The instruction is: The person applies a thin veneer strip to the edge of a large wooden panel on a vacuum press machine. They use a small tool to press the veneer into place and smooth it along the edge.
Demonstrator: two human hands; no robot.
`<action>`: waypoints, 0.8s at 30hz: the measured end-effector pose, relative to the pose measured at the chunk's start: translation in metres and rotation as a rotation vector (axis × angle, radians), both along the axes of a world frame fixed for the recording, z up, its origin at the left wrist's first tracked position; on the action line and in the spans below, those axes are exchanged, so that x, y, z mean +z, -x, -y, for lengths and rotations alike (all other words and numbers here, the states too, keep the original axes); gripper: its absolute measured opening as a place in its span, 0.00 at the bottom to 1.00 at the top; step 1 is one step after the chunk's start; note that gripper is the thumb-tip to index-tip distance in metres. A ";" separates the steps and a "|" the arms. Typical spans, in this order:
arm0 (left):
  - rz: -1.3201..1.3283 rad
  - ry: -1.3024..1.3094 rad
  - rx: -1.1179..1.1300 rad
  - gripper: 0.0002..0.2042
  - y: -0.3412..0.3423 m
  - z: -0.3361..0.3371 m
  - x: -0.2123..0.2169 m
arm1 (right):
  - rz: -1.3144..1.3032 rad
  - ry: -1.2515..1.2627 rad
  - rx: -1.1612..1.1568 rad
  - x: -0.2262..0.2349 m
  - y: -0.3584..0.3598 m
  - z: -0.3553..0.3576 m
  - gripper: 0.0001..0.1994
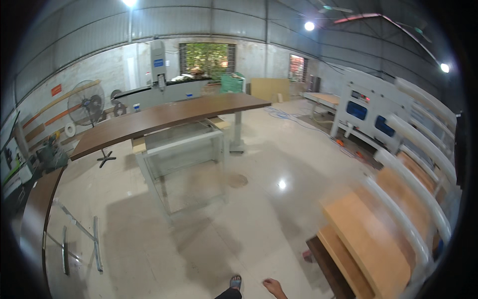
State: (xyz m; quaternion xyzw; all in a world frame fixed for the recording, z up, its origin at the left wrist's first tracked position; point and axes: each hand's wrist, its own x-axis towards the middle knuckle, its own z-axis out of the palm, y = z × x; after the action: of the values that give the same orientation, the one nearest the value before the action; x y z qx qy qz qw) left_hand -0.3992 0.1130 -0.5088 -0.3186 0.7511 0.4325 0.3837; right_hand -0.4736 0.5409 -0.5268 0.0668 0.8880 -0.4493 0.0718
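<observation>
Here, our right hand [272, 286] hangs above the glossy pale floor [264, 219]; we cannot tell how wide its grip is, and stacked tan wooden boards [366, 236] lie to its right. One long brown board [174, 114] spans one grey metal-framed bench [184, 141]. We count two signs, both illegible: an orange-red wall plaque [56, 90] and a blue machine label [158, 63].

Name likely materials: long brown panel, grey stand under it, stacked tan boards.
Brown panel: perhaps wood or laminate, satin; even brown, soft sheen. Grey stand: probably painted metal; uniform colour, slim bars. Tan boards: likely wood or veneer, smooth; warm tan faces.
</observation>
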 end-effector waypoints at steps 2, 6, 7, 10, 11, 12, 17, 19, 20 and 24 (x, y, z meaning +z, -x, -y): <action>-0.020 -0.026 0.039 0.19 0.073 -0.026 0.005 | 0.215 0.068 -0.255 -0.053 0.033 -0.052 0.20; -0.098 -0.080 -0.040 0.20 0.248 -0.085 0.041 | 0.215 0.271 -0.472 -0.080 0.055 -0.136 0.17; -0.088 -0.061 -0.104 0.20 0.293 -0.098 0.054 | 0.321 0.492 -0.639 -0.067 0.069 -0.147 0.16; -0.215 -0.130 -0.160 0.21 0.424 -0.140 0.076 | 0.355 0.637 -0.801 -0.030 0.120 -0.157 0.15; -0.250 -0.150 -0.193 0.21 0.469 -0.156 0.076 | 0.331 0.605 -0.783 -0.021 0.144 -0.158 0.15; -0.274 -0.173 -0.232 0.21 0.509 -0.172 0.074 | 0.385 0.582 -0.835 -0.010 0.168 -0.173 0.15; -0.176 -0.131 -0.111 0.19 0.662 -0.252 0.043 | 0.492 0.600 -0.962 0.017 0.343 -0.252 0.15; -0.004 -0.063 -0.067 0.18 0.702 -0.270 0.041 | 0.532 0.613 -0.980 0.031 0.409 -0.270 0.15; -0.054 -0.095 -0.107 0.18 0.723 -0.280 0.044 | 0.553 0.625 -0.978 0.041 0.446 -0.276 0.15; -0.330 -0.083 -0.328 0.19 0.817 -0.315 0.045 | 0.530 0.619 -0.904 0.071 0.612 -0.333 0.16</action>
State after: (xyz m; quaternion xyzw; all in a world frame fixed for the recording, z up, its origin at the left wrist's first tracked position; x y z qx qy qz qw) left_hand -1.2157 0.4277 -0.4638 -0.1013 0.8270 0.4411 0.3336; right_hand -1.0857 0.8736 -0.4555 0.5226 0.5520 -0.6406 0.1086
